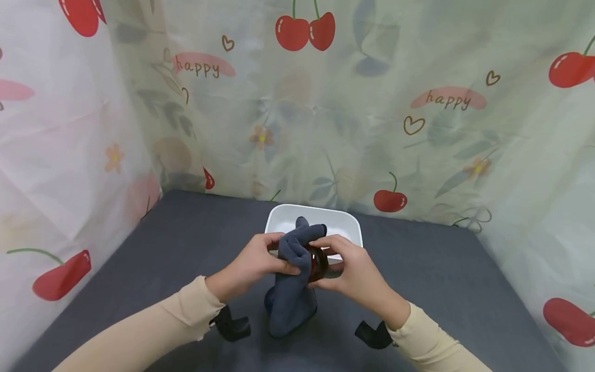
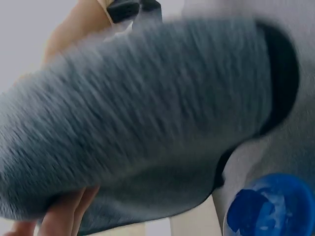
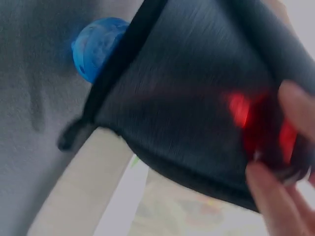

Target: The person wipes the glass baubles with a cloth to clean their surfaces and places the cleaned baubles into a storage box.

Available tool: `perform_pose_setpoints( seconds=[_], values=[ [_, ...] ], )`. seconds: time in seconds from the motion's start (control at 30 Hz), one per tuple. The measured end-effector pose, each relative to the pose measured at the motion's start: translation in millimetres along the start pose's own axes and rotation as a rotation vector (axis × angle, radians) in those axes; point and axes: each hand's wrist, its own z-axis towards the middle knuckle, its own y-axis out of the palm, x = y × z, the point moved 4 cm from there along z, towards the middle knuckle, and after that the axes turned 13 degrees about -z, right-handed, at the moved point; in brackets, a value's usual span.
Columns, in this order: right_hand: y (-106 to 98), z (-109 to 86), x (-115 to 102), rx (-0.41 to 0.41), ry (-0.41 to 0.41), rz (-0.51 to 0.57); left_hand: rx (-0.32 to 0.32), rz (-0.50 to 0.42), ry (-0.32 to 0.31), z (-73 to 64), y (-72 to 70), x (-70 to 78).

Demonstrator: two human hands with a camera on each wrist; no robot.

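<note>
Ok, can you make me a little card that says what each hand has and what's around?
Left fingers: grip a gray cloth
Right fingers: hold a shiny dark red thing against the cloth
White tray: on the table, beyond the cloth
Blue round thing: shows in both wrist views; can't tell what it is
Curtain: cherries and "happy" printed on it

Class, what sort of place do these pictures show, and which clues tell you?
Likely a makeshift, curtained-off work area: cherry-printed fabric encloses three sides of a dark grey tabletop, with a white tray near its far edge.
</note>
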Motion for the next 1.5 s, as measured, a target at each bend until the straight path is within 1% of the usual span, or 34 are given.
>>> perform_pose_setpoints(
  seconds=[0.1, 0.17, 0.23, 0.27, 0.3, 0.33, 0.37, 0.4, 0.43, 0.47, 0.57, 0.6, 0.63, 0.67, 0.7, 0.77, 0.83, 0.87, 0.9, 0.93, 0.97, 1.07, 1.1, 1.13, 1.17, 1.2, 1.23, 1.33, 1.37, 1.4, 1.43, 1.47, 1.5],
  values=[
    [0, 0.3, 7, -0.058, 0.016, 0.206, -0.035, -0.071, -0.057, 1.4, -2.9, -2.5],
    [1, 0.5, 10, -0.066, 0.033, 0.344, -0.052, -0.146, -0.069, 2.2, -4.6, -4.8],
    [2, 0.4, 13, -0.058, 0.068, 0.476, -0.064, -0.218, -0.051, 2.9, -5.2, -5.8],
    [3, 0.4, 15, -0.046, 0.086, 0.537, -0.066, -0.236, -0.038, 3.1, -5.0, -6.4],
    [5, 0.5, 16, -0.027, 0.106, 0.585, -0.074, -0.254, -0.025, 3.1, -4.3, -6.9],
    [6, 0.3, 17, -0.004, 0.120, 0.608, -0.076, -0.264, -0.013, 3.0, -3.5, -7.6],
    [8, -0.1, 18, 0.018, 0.134, 0.616, -0.070, -0.268, -0.004, 3.0, -3.1, -8.5],
    [10, -0.6, 19, 0.038, 0.151, 0.594, -0.068, -0.269, 0.008, 2.9, -2.4, -9.3],
    [11, -1.2, 19, 0.061, 0.156, 0.536, -0.055, -0.260, 0.019, 2.8, -2.3, -10.3],
    [12, -1.5, 19, 0.081, 0.149, 0.460, -0.040, -0.239, 0.032, 2.6, -2.4, -11.0],
    [14, -2.8, 16, 0.116, 0.085, 0.159, 0.016, -0.179, 0.056, 2.7, -4.5, -13.1],
    [14, -3.2, 15, 0.125, 0.064, 0.086, 0.036, -0.161, 0.059, 2.7, -5.5, -13.8],
    [14, -3.6, 14, 0.133, 0.044, 0.051, 0.054, -0.151, 0.057, 2.7, -6.7, -14.8],
    [14, -3.9, 14, 0.134, 0.033, 0.050, 0.067, -0.151, 0.058, 2.7, -7.5, -15.6],
    [13, -4.3, 15, 0.129, 0.039, 0.080, 0.074, -0.174, 0.057, 2.6, -8.1, -16.7],
    [13, -4.7, 16, 0.115, 0.097, 0.233, 0.097, -0.236, 0.060, 1.9, -8.3, -18.8],
    [13, -4.5, 18, 0.123, 0.156, 0.392, 0.109, -0.293, 0.070, 0.7, -7.0, -21.3],
    [14, -4.2, 18, 0.131, 0.172, 0.440, 0.110, -0.316, 0.079, 0.0, -5.6, -22.2],
    [14, -3.6, 17, 0.140, 0.181, 0.461, 0.114, -0.331, 0.086, -0.6, -4.2, -23.0],
    [14, -3.0, 16, 0.152, 0.182, 0.440, 0.116, -0.331, 0.094, -1.3, -2.8, -23.8],
    [14, -2.2, 14, 0.165, 0.163, 0.377, 0.108, -0.326, 0.099, -1.5, -1.4, -24.9],
    [12, -1.0, 10, 0.200, 0.098, 0.072, 0.122, -0.272, 0.108, -1.9, -1.1, -25.9],
    [12, -1.0, 9, 0.203, 0.089, -0.008, 0.129, -0.251, 0.105, -1.7, -2.2, -26.2],
    [12, -1.2, 9, 0.197, 0.088, -0.060, 0.136, -0.231, 0.102, -1.2, -3.6, -26.3],
    [12, -1.3, 10, 0.185, 0.089, -0.072, 0.145, -0.215, 0.094, -0.6, -5.4, -26.6],
    [12, -1.3, 11, 0.164, 0.105, -0.044, 0.158, -0.206, 0.082, -0.2, -7.3, -26.7],
    [13, -1.7, 14, 0.136, 0.134, 0.018, 0.165, -0.208, 0.067, 0.0, -9.1, -26.8],
    [15, -2.9, 21, 0.062, 0.229, 0.320, 0.129, -0.280, 0.014, 1.0, -11.1, -27.9],
    [15, -3.1, 22, 0.050, 0.249, 0.418, 0.107, -0.314, -0.003, 0.8, -10.8, -27.9],
    [16, -3.3, 22, 0.041, 0.261, 0.490, 0.081, -0.340, -0.015, 0.7, -10.2, -27.4],
    [16, -3.4, 22, 0.040, 0.260, 0.533, 0.054, -0.364, -0.021, 0.6, -9.2, -26.6],
    [16, -3.1, 21, 0.043, 0.242, 0.534, 0.031, -0.372, -0.023, 0.6, -8.0, -25.4],
    [15, -2.6, 19, 0.054, 0.214, 0.485, 0.016, -0.362, -0.019, 0.9, -6.8, -23.7]
  ],
)
